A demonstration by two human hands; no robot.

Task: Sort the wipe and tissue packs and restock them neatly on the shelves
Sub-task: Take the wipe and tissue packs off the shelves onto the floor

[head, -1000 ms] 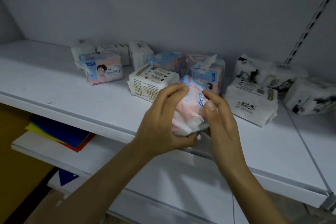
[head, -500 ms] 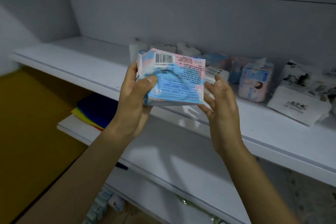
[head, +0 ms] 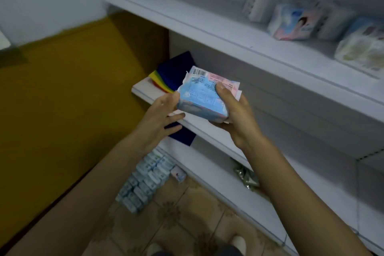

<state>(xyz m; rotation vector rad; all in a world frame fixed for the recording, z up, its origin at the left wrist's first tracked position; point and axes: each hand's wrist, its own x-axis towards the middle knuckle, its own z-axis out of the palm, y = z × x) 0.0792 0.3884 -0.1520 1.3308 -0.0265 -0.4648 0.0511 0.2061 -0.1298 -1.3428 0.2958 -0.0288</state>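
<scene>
A blue and pink tissue pack [head: 204, 94] with a barcode on its back is held in front of the middle shelf [head: 209, 131]. My right hand [head: 234, 114] grips its right end, thumb across the top. My left hand [head: 161, 114] is at the pack's left end with fingers straight, only the thumb side touching it. On the upper shelf [head: 207, 25] lie more packs: a white one [head: 258, 6], a blue and pink one with a printed figure [head: 295, 22] and a pale one [head: 361, 52] at the right edge.
Folded blue, yellow and red cloths [head: 168, 72] lie on the left end of the middle shelf. Several small blue packs [head: 145, 181] are lined up on the tiled floor under the shelves. A silvery bundle [head: 245, 174] sits on the lowest shelf. A yellow wall is at the left.
The view has swung down and left. The pack came down from the upper shelf to the middle shelf's level. My left hand has let go of it and opened.
</scene>
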